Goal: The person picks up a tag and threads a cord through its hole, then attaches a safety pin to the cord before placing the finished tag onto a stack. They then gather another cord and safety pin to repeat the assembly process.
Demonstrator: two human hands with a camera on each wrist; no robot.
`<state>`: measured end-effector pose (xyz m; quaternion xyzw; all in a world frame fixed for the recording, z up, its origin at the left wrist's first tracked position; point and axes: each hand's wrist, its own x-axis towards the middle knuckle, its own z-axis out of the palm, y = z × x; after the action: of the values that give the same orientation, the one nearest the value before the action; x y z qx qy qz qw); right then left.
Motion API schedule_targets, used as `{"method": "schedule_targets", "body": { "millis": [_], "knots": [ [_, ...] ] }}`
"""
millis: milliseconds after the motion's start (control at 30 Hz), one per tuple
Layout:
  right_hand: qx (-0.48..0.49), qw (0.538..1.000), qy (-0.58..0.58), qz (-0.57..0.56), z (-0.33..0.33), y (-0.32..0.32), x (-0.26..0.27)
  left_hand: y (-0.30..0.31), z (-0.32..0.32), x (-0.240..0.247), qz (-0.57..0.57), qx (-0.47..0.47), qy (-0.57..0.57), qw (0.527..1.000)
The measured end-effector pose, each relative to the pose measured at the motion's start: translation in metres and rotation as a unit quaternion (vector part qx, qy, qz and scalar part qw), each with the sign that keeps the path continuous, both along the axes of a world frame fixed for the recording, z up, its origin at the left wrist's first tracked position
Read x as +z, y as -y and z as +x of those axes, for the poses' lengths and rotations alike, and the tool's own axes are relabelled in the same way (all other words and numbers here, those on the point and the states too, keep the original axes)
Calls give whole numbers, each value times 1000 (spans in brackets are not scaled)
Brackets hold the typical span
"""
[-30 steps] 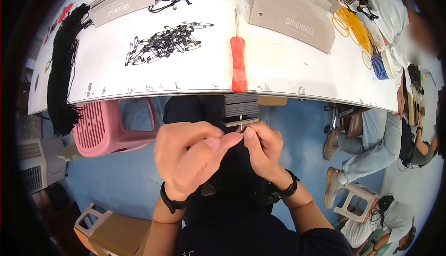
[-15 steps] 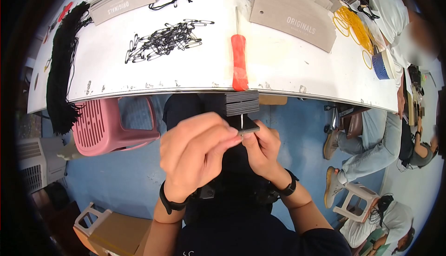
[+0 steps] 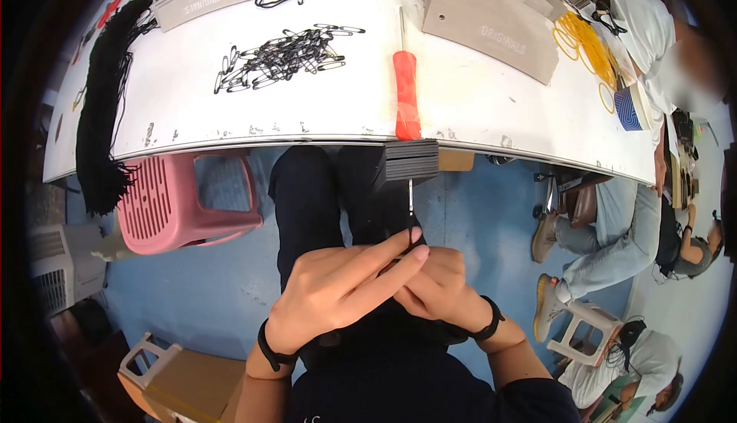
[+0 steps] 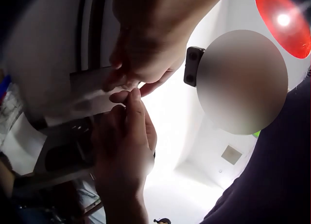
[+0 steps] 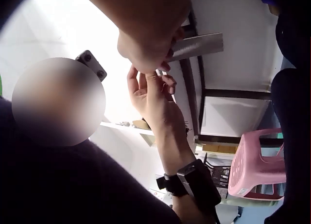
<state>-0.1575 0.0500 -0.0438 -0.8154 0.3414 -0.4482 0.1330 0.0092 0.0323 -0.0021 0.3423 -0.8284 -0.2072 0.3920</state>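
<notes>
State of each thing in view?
Red-handled tool: lying flat, shaft away
Black stack: squared, rod protruding
Safety pins: loose heap
Black cords: bundled, over table edge
Yellow bands: loose pile
ORIGINALS cards: stacked
Pink stool: upright
Left hand: near rod's end, grip unclear
Right hand: same

The table (image 3: 184, 116) bears safety pins (image 3: 284, 58), cords (image 3: 104, 108), cards (image 3: 499, 16), bands (image 3: 583, 43) and a red tool (image 3: 406, 93).

Head looks down, wrists closely up, all seeing left grip (image 3: 330, 289) and right grip (image 3: 441, 285).
</notes>
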Motion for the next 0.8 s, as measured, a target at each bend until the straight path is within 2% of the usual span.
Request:
{"method": "schedule_targets", "body": {
  "millis": [33, 200, 267, 333, 367, 400, 467, 533, 600, 633, 700, 800],
  "knots": [
    [-9, 999, -38, -31, -2, -2, 5, 0, 0, 0, 24, -18, -13, 999],
    [28, 995, -68, -63, -11, -3, 28, -4, 3, -9, 3, -31, -69, 997],
    [87, 995, -38, -16, -16, 1, 38, -10, 8, -10, -11, 13, -22, 1000],
    [91, 996, 6, 8, -16, 6, 43, -10, 9, -9, -18, 26, -23, 999],
    [4, 997, 44, 62, -13, 10, 49, -11, 10, -8, -25, 22, -38, 999],
    [-83, 987, 81, 114, -10, 15, 54, -11, 11, -8, -32, 17, -54, 998],
    [-57, 937, 225, 261, -4, 24, 55, -13, 16, -9, -3, 4, -70, 998],
    [-23, 934, 242, 262, 0, 30, 58, -17, 22, -10, 58, -23, -101, 993],
    [21, 870, 328, 368, 1, 30, 58, -20, 28, -13, 80, -29, -112, 990],
    [22, 870, 327, 369, 1, 30, 58, -21, 31, -15, 101, -34, -124, 987],
    [58, 819, 361, 442, -4, 31, 60, -22, 33, -20, 106, -27, -149, 983],
    [92, 804, 358, 466, -9, 34, 59, -23, 33, -22, 121, -22, -188, 975]
  ]
}}
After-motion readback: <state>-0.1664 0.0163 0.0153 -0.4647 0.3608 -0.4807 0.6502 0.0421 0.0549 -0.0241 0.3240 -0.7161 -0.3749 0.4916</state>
